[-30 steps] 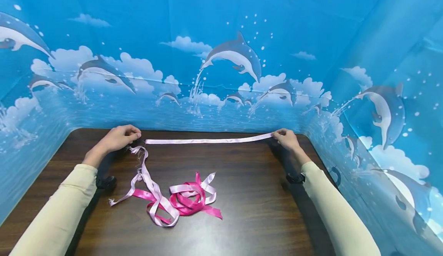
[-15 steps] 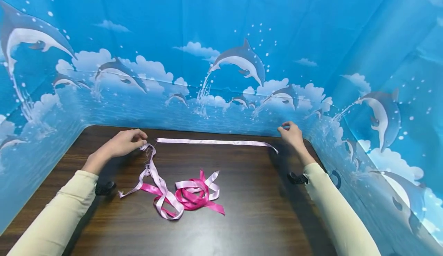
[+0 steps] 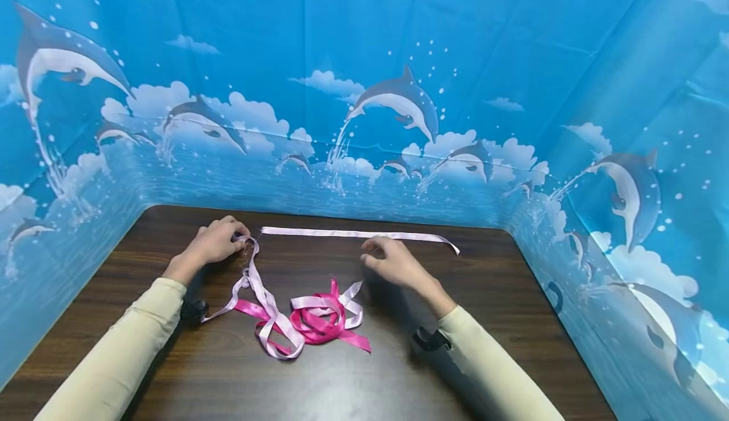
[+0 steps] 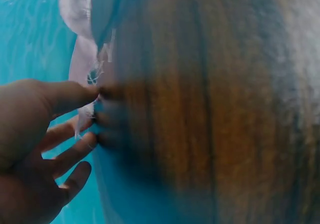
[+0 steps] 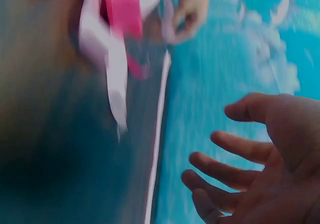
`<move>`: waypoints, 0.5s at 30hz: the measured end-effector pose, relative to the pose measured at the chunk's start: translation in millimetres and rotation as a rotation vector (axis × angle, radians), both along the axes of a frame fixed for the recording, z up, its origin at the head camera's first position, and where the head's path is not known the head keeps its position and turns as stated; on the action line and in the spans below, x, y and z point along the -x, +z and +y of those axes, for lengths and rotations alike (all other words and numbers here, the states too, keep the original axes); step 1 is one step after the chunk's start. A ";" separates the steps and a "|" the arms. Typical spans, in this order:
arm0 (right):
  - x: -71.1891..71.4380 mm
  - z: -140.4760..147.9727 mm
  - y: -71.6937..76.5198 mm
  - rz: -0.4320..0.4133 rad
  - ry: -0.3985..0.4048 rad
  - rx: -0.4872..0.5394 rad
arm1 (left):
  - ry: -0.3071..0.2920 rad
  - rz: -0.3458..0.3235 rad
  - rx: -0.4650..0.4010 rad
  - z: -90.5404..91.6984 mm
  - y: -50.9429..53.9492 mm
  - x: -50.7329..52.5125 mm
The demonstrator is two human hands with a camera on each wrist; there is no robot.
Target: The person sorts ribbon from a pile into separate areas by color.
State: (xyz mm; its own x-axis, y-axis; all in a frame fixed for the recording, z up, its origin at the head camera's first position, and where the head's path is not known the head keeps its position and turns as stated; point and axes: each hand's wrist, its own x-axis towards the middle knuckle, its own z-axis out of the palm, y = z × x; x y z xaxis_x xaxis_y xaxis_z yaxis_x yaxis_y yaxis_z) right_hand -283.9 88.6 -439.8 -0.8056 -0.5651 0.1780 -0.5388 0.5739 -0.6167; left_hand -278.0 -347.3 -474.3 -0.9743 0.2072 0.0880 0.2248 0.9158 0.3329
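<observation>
My left hand (image 3: 216,242) pinches the frayed end of a pale pink ribbon (image 3: 263,294) between thumb and fingers at the table's back left. In the left wrist view loose threads hang from this ribbon (image 4: 82,63) by the fingertips. A second pale pink ribbon (image 3: 330,233) lies stretched along the back of the table, its right end bent toward me. My right hand (image 3: 395,261) hovers just in front of that ribbon, holding nothing. The right wrist view shows its fingers (image 5: 227,171) spread and relaxed. Nearer me lies a tangle of hot pink ribbon (image 3: 316,323) and pale ribbon.
The dark wooden table (image 3: 455,345) is walled at the back and sides by a blue dolphin-print cloth (image 3: 342,187). A black strap (image 3: 429,339) shows beneath the right forearm, and another (image 3: 193,311) beneath the left.
My right hand let go of the straight ribbon's right end, rose, then swung left over the table. My left hand moved slightly right and took hold of the frayed ribbon end.
</observation>
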 end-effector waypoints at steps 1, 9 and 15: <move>-7.0 -7.6 -2.1 -0.013 0.043 -0.031 | 0.011 0.008 0.002 -0.4 -0.5 -0.3; -41.1 -34.6 -9.7 0.045 0.162 -0.194 | 0.083 0.050 -0.053 -7.1 11.0 -23.4; -33.3 -43.2 -10.4 0.021 0.174 -0.137 | 0.088 0.153 -0.131 1.6 34.4 -47.2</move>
State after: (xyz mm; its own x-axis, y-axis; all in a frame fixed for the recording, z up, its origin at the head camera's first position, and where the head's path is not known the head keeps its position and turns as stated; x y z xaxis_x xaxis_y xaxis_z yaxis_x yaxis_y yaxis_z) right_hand -250.6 45.4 -450.2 -0.6909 -0.7153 0.1055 -0.6489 0.5490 -0.5268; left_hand -230.9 -345.7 -439.9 -0.9613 0.0988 0.2573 0.2030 0.8854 0.4183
